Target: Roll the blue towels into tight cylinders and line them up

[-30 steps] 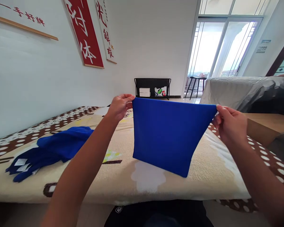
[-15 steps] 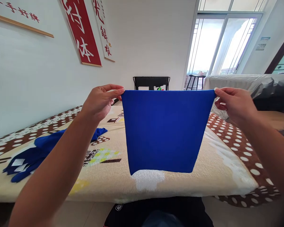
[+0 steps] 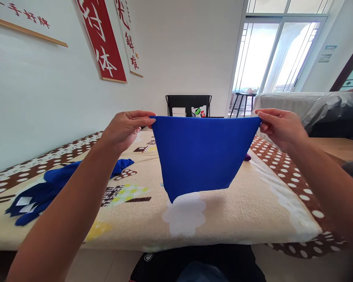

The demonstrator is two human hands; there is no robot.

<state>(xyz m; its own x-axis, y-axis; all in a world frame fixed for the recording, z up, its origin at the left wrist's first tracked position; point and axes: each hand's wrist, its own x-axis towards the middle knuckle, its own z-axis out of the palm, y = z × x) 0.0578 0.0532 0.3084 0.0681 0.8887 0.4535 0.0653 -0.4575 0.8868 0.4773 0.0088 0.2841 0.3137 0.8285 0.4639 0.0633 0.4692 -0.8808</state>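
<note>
A plain blue cloth [image 3: 206, 152] hangs in the air between my hands, its top edge stretched nearly straight. My left hand [image 3: 126, 127] pinches the upper left corner between thumb and fingers. At the upper right corner, my right hand [image 3: 281, 125] grips in the same way. The lower edge hangs loose above the bed, with its left corner drooping lowest. To the left, partly hidden behind my left forearm, lies a crumpled blue garment [image 3: 59, 176] with white labels. A small purple thing [image 3: 247, 157] peeks out behind the cloth's right side; its kind is hidden.
A cream patterned blanket [image 3: 253, 211] with a brown, white-dotted border covers the bed before me. Behind it stand a black rack or chair [image 3: 188, 101] and a dark stool [image 3: 243, 102]. Plastic sheeting [image 3: 294, 102] drapes furniture at the right. Scrolls [image 3: 106, 43] hang on the left wall.
My right hand has moved a little left, and the cloth's top edge has dropped slightly. Its lower edge has swung up and away, uncovering the purple thing.
</note>
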